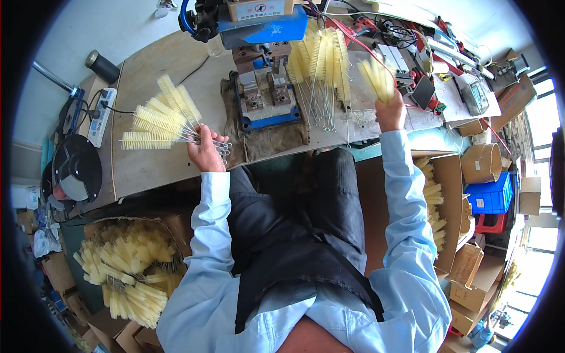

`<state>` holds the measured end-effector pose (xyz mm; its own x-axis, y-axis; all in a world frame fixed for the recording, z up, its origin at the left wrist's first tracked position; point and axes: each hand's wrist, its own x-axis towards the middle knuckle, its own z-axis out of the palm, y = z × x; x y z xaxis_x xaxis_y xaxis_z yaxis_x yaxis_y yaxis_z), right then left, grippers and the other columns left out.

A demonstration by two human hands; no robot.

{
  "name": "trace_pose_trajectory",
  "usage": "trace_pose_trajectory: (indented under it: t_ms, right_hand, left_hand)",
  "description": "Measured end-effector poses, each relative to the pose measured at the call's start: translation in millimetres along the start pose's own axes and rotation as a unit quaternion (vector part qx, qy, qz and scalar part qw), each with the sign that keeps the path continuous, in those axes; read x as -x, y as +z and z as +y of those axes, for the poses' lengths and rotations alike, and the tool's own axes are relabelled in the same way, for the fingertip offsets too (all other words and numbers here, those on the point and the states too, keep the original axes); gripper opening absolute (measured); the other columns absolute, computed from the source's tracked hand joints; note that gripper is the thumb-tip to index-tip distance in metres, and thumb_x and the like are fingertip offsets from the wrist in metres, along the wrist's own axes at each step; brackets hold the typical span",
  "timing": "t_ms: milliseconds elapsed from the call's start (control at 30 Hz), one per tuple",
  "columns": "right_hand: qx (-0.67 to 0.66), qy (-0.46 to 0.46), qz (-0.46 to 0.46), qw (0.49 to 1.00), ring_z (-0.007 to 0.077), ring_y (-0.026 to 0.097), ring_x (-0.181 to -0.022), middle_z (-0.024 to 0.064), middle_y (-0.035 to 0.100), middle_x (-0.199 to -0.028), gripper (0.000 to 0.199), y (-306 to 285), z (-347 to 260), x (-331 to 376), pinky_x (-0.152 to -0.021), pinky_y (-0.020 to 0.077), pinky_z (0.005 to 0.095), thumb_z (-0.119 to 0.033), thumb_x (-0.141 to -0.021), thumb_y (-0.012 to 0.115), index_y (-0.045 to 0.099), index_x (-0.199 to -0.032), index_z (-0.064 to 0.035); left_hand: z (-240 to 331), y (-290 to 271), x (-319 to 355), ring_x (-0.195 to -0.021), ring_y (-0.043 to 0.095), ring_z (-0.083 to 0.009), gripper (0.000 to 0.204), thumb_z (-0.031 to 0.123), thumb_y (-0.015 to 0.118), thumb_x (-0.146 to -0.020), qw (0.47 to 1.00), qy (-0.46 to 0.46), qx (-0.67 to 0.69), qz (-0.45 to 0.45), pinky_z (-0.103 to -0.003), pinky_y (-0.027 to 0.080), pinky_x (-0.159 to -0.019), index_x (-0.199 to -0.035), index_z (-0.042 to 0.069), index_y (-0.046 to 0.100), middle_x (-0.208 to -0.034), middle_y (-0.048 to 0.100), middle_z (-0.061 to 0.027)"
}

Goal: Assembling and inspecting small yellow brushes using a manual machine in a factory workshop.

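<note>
My left hand (207, 148) is closed round the wire stems of several pale yellow bottle brushes (162, 116), which fan out to the left over the tabletop. Their looped wire ends poke out to the right of my fingers. On the right, my right hand (391, 115) grips another small bunch of yellow brushes (376, 79) by the lower part, bristles pointing up. Between the hands stands a press (263, 35) with a metal fixture (268, 97) on a blue base. Just right of it lies a pile of brushes (321, 59), wire loops toward me.
A cardboard box full of brushes (126, 265) stands below the table at left; another box of brushes (432, 200) is at my right. A power strip (102, 116) and black cylinder (101, 66) sit at the left. Cables and tools crowd the back right, above a blue crate (489, 193).
</note>
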<state>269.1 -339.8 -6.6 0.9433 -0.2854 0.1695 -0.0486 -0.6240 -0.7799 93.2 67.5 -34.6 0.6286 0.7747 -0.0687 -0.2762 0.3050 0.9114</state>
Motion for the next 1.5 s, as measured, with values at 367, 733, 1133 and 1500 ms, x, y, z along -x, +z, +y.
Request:
trace_pose_trajectory:
  t_ms: [367, 733, 1133, 1500]
  right_hand:
    - [0.010, -0.128, -0.069, 0.989, 0.0428, 0.062, -0.111, 0.0238, 0.066, -0.121, 0.060, 104, -59, -70, -0.097, 0.0473, 0.0488, -0.054, -0.092, 0.060, 0.056, -0.131, -0.0073]
    - [-0.013, -0.123, 0.075, 0.989, 0.0381, 0.066, -0.096, 0.0202, 0.070, -0.101, 0.034, 85, -79, -38, -0.088, 0.0503, 0.0440, -0.034, -0.096, 0.061, 0.068, -0.112, -0.0042]
    - [-0.369, -0.009, -0.350, 0.861, 0.0093, 0.063, -0.070, 0.0069, 0.070, -0.086, 0.027, 87, -136, 209, -0.060, 0.0507, 0.0236, -0.023, -0.099, 0.065, 0.066, -0.109, 0.0020]
    - [-0.445, 0.118, -0.386, 0.799, 0.0094, 0.048, -0.050, 0.0006, 0.055, -0.067, 0.032, 108, -150, 218, -0.046, 0.0409, 0.0257, -0.028, -0.103, 0.058, 0.061, -0.095, 0.0028]
  left_hand:
    - [0, -1, -2, -0.057, 0.056, -0.0134, 0.012, 0.014, 0.054, -0.103, 1.000, 0.021, 0.000, -0.012, -0.034, 0.059, -0.057, -0.102, 0.003, 0.050, -0.075, 0.052, -0.0039]
    - [-3, -1, -2, -0.054, 0.053, -0.0134, 0.020, 0.023, 0.057, -0.103, 1.000, -0.008, 0.023, 0.009, -0.032, 0.054, -0.052, -0.102, 0.004, 0.053, -0.069, 0.050, -0.0028]
    - [23, -7, 105, -0.049, 0.049, -0.0129, 0.015, 0.019, 0.059, -0.101, 0.989, -0.088, 0.098, -0.074, -0.030, 0.049, -0.050, -0.099, 0.004, 0.056, -0.064, 0.048, -0.0017]
    - [24, -5, 172, -0.053, 0.053, -0.0124, 0.017, 0.019, 0.055, -0.104, 0.990, -0.081, 0.010, -0.114, -0.028, 0.049, -0.052, -0.105, 0.002, 0.057, -0.074, 0.060, -0.0069]
